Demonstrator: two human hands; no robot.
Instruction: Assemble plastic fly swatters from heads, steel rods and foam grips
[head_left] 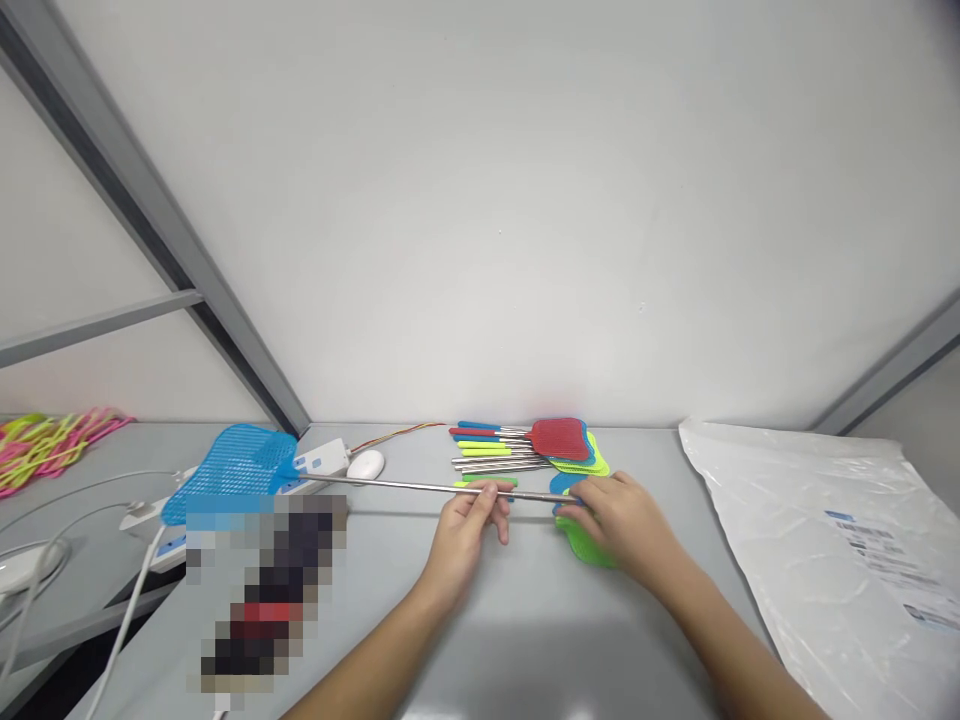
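A blue fly swatter [232,470] with a long, thin metal rod stretches across the desk, its mesh head at the left. My left hand [474,520] pinches the rod between thumb and fingers at about mid-desk. Farther right, my right hand [619,525] is closed around the rod's other end, and its fingers hide the grip there. Just under my right hand, a green swatter head [589,543] and a bit of another blue head [564,484] show on the desk. Beyond my hands lies a pile of fly swatters with a red head [560,440] on top.
A white plastic mailing bag [817,540] covers the desk's right side. At left are power strips [322,458] with cables, a white mouse-like object [366,464] and a pixelated dark item [262,600]. Pink and yellow strands [60,445] lie beyond the frame post. A pale wall stands behind.
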